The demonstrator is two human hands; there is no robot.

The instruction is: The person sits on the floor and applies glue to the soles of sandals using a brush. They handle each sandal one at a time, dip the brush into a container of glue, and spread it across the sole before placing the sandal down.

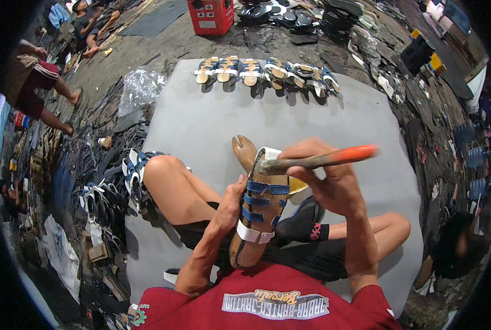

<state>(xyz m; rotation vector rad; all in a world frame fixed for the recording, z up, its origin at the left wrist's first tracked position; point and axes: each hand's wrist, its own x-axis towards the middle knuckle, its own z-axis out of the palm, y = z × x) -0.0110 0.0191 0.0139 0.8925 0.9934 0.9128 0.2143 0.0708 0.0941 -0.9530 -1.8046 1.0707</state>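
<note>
My left hand (231, 204) grips the side of a half-made sandal (264, 202) with blue and white straps, its tan sole facing up over my lap. From behind it juts a notched brown wooden piece (243, 149); how they join is hidden. My right hand (336, 184) pinches a brush (355, 154) with a worn handle and an orange end. Its bristles touch or nearly touch the white strap at the sandal's far end. Partly hidden behind my right hand is a yellow object (297, 186), perhaps a bowl.
Several blue-and-white sandals (250, 72) line the grey mat's (201, 121) far edge. More sandals (105, 201) lie left of my knee. Beyond are a red box (211, 19), stacked dark soles (341, 16), scraps and plastic (141, 91). A person (39, 82) is at the left.
</note>
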